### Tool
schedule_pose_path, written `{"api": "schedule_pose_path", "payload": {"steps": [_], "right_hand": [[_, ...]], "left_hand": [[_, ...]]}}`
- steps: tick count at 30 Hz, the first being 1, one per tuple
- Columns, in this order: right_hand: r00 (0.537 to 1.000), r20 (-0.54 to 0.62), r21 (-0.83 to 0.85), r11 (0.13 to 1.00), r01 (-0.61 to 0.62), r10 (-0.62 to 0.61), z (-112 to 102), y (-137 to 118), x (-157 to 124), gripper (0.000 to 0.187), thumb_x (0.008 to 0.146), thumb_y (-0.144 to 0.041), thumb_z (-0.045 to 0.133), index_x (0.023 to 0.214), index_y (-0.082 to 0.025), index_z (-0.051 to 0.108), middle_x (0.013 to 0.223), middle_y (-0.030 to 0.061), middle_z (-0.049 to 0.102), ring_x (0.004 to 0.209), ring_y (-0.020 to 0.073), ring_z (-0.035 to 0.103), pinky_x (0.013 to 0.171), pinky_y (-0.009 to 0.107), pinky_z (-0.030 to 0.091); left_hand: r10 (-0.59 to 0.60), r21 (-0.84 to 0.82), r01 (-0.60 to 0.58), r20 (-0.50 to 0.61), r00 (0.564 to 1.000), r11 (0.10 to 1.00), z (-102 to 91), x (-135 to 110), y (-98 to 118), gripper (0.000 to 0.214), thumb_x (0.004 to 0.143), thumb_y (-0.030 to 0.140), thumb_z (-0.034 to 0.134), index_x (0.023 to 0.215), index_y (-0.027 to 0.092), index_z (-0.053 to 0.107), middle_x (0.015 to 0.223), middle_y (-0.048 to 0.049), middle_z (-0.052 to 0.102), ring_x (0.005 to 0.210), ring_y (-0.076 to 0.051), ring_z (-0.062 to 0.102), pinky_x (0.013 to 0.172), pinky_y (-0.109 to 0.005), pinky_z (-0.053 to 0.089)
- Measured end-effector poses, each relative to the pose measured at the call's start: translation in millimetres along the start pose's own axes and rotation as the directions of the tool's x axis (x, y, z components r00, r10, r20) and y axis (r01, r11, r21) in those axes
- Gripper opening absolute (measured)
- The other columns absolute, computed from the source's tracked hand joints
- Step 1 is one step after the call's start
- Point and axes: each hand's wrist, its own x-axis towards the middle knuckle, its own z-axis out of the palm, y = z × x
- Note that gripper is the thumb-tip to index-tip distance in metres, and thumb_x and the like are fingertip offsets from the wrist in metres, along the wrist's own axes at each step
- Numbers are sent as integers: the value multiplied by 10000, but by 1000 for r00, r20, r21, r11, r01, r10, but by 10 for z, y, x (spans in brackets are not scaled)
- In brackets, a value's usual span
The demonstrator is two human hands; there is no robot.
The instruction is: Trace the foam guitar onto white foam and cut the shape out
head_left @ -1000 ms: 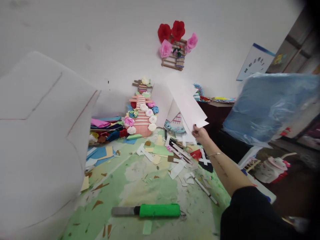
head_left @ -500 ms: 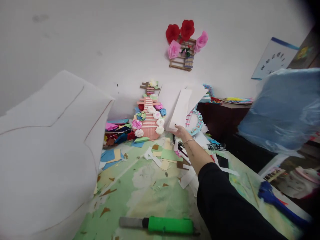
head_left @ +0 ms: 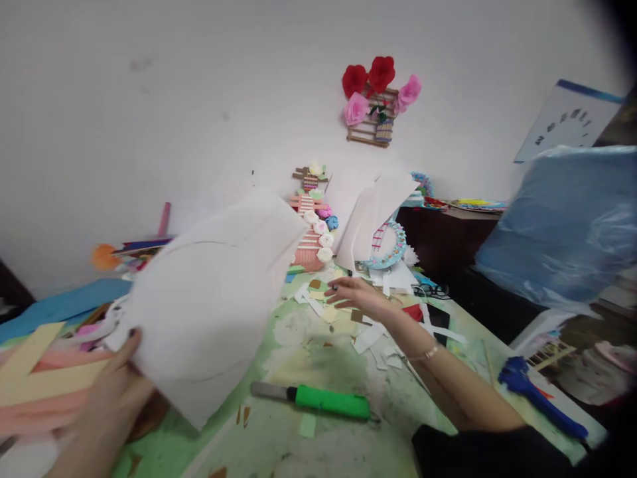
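Note:
My left hand (head_left: 117, 382) grips the lower left edge of a large white sheet of paper (head_left: 213, 299), thumb on its near face. Curved pencil-like lines run across the sheet, which is raised off the table and tilted. Over the table's middle, my right hand (head_left: 355, 295) is empty, its fingers stretched out and apart. Just behind it, more white paper (head_left: 371, 212) leans upright and folded against the wall. A green-handled tool with a flat grey end (head_left: 331, 403) lies on the table in front of me.
Paper scraps (head_left: 371, 338) litter the green table (head_left: 279, 445). Against the wall stands a pipa-shaped craft with paper flowers (head_left: 311, 249). A blue tool (head_left: 542, 398) lies at the right. Coloured paper strips (head_left: 50, 378) are piled at the left. A blue plastic-covered object (head_left: 557, 226) stands far right.
My right hand has let go of the white paper by the wall and drawn back toward me. The large sheet has shifted right and turned, and my left hand has come into view.

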Motion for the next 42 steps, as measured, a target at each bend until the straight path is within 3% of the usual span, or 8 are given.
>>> {"api": "schedule_pose_path", "payload": {"steps": [6,15,19,23,28,31,35,42], "right_hand": [[987,43,47,988,150,-152,583,246,-395,543,747,-457,679,1191,-194,511,1168,119,625,1002,194,641,816,325,513],[966,-16,-243,938,245,-257,308,425,-376,488,830,-461,478,1240,-196,465,1261,136,573,1117,214,580,883,368,473],[981,78,-560,806,193,-180,365,639,-519,354,702,-400,649,944,-142,632,941,130,663,920,269,602,839,422,433],[982,173,-757,627,183,-78,610,827,-742,501,485,-322,819,909,-121,641,996,158,629,959,317,553,805,399,414],[982,185,-833,523,178,-38,845,887,-896,250,698,-197,647,932,-121,604,1024,161,605,993,282,534,837,361,384],[988,145,-818,556,149,-52,846,888,-941,116,736,-135,565,852,-135,570,1011,169,597,1026,280,516,887,371,350],[995,40,-689,719,90,-86,700,882,-954,63,770,-208,535,768,-189,475,927,126,579,887,245,547,802,358,377],[994,-82,-90,994,67,-75,703,716,-830,291,783,-496,464,858,-217,428,791,-7,501,511,95,454,495,268,387]], "left_hand": [[-65,-10,66,84,994,998,242,-198,-341,274,869,66,486,1053,170,660,825,-2,739,734,-103,681,764,-221,574],[189,-10,-192,223,956,981,428,-261,-335,209,783,55,611,953,158,676,884,-26,733,780,-108,683,772,-235,577],[342,-32,-344,217,914,939,518,-239,-183,256,713,77,694,949,176,681,946,-27,729,794,-110,674,771,-221,569],[461,-68,-457,206,863,887,596,-236,-76,259,690,95,719,933,180,691,973,-35,726,818,-108,666,768,-186,554],[485,-107,-474,166,858,874,627,-235,-27,254,677,100,732,917,169,689,992,-50,722,860,-131,668,845,-238,545],[457,-144,-440,119,882,886,609,-237,-13,219,731,93,676,936,169,679,1012,-48,720,935,-138,661,902,-263,528],[305,-176,-292,49,951,940,533,-252,-79,219,804,115,590,1009,147,659,1025,-70,719,1062,-172,628,944,-330,517],[47,-210,-54,-39,998,976,457,-354,-545,400,830,134,563,1228,176,584,1058,-76,714,1126,-192,602,952,-354,505]]}}
